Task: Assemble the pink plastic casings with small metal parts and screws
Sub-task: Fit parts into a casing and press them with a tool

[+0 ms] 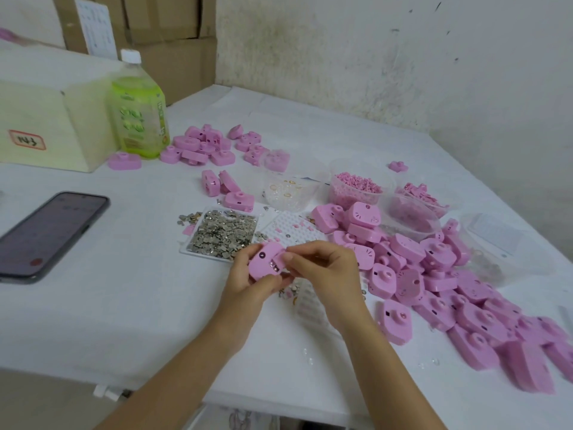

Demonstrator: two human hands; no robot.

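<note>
My left hand [248, 282] grips a pink plastic casing [264, 262] from below, just above the table's middle. My right hand [325, 271] pinches at the casing's right edge, where a small metal part shows. Just behind the hands sits a white tray of small metal parts [221, 232]. A large heap of pink casings [434, 274] spreads to the right. A smaller pile of pink casings [210, 145] lies at the back.
A phone [46, 234] lies at the left. A green bottle [139, 110] and a cream box [46, 125] stand at the back left. Clear tubs hold pink pellets [356, 186] and rings [288, 189]. A white pegged tray [288, 228] is behind the hands.
</note>
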